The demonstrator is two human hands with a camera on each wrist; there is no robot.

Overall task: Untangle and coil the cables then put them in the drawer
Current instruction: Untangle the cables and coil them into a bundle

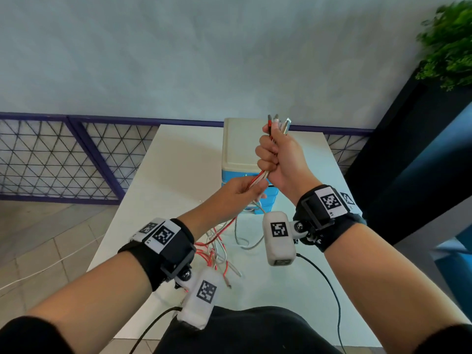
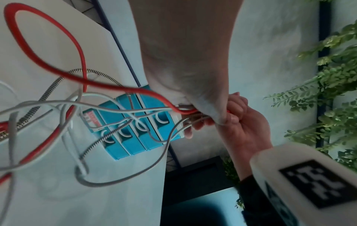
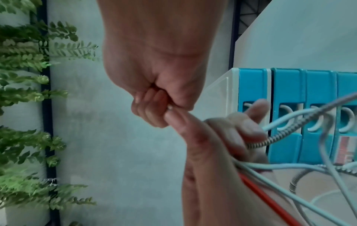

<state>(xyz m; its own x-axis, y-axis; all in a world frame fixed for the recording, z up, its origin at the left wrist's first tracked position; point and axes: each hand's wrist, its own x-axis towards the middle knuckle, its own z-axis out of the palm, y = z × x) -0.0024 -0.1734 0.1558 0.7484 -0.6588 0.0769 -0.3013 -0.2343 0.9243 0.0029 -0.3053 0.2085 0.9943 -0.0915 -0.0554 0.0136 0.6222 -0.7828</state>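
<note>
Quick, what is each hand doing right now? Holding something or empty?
Left hand: pinching the bundle of cables just below the other fist.
Right hand: fist closed round the same cables, plug ends sticking out on top.

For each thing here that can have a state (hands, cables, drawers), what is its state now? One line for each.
right hand: fist gripping the cable bundle, plugs sticking out above.
left hand: holds the same cables just below the right hand.
cables: lower lengths tangled, loose on the table, not coiled.
drawer unit: upright on the table.
drawers: the blue fronts look pushed in; no cable inside is visible.
</note>
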